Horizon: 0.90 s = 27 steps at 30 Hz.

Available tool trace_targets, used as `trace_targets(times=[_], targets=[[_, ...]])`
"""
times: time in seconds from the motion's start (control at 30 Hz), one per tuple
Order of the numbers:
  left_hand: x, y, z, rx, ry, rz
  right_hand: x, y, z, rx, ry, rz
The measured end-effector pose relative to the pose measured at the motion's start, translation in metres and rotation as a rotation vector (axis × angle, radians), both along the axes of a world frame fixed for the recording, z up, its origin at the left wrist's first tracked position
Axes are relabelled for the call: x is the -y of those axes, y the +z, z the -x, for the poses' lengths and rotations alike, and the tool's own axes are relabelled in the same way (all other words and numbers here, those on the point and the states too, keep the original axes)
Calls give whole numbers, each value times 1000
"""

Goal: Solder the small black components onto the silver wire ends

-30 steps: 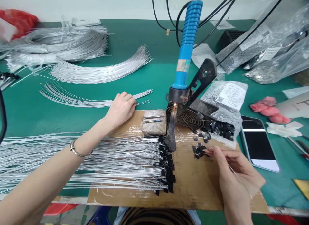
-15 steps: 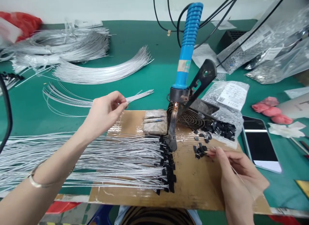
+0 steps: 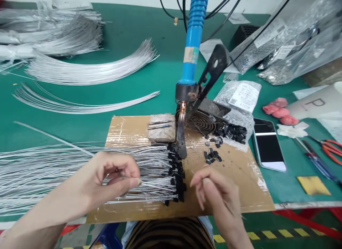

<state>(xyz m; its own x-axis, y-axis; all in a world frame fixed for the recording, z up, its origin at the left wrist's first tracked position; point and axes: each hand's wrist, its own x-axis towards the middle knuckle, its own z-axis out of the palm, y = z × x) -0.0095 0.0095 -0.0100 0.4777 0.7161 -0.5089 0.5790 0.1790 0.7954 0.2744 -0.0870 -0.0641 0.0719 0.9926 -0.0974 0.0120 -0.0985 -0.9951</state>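
Observation:
My left hand [image 3: 114, 177] is near the front of the cardboard sheet [image 3: 240, 177], thumb and forefinger pinched on a thin silver wire [image 3: 48, 136] that trails off to the left. It hovers over a row of finished wires [image 3: 80, 170] tipped with small black parts [image 3: 177, 174]. My right hand [image 3: 216, 195] is close beside it, blurred, fingers drawn together; what they hold is too small to make out. A blue-handled soldering iron [image 3: 193, 35] stands on its stand, tip [image 3: 181, 135] down on the cardboard. Loose black parts [image 3: 212, 155] lie just right of the tip.
Curved bundles of silver wire [image 3: 88, 69] lie on the green table at the back left. A bag of black parts [image 3: 235, 131], a phone [image 3: 268, 143], pink cloth [image 3: 279, 110], red-handled pliers [image 3: 330, 149] and foil bags [image 3: 294, 45] crowd the right side. A sponge block [image 3: 161, 127] sits behind the iron's tip.
My left hand has come from the loose wires at the back down to the front with one wire. My right hand moved left off the loose black parts, toward the left hand.

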Motion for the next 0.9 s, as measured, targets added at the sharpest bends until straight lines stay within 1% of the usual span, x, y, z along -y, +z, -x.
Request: trace_targets(times=[0.03, 0.1, 0.13, 0.2, 0.27, 0.33, 0.43, 0.5, 0.57, 0.63, 0.7, 0.83, 0.9], targets=[[1, -3, -4, 19, 5, 18, -2, 3, 5, 6, 92, 0], [2, -8, -10, 50, 16, 47, -7, 7, 12, 29, 207, -16], [2, -10, -12, 61, 21, 59, -10, 7, 14, 46, 233, -28], [2, -10, -15, 76, 26, 72, -14, 7, 17, 88, 239, -56], [3, -9, -16, 71, 17, 41, -16, 4, 17, 121, 231, -97], [7, -9, -20, 29, -8, -62, -16, 1, 17, 147, 230, -145], [19, -11, -31, -49, -34, -258, -16, -3, 20, 230, 207, -223], [30, -15, -42, -44, -11, -363, -16, -5, 23, 279, 177, -275], [39, -19, -53, -29, 6, -426, -16, -8, 26, 296, 148, -304], [43, -23, -61, -13, -2, -408, -16, -11, 27, 285, 123, -315], [41, -24, -67, 8, 6, -319, -15, -13, 28, 268, 100, -319], [31, -24, -74, 122, 104, -84, -14, -16, 29, 249, 53, -321], [28, -24, -77, 191, 168, -10, -14, -17, 30, 197, -8, -254]])
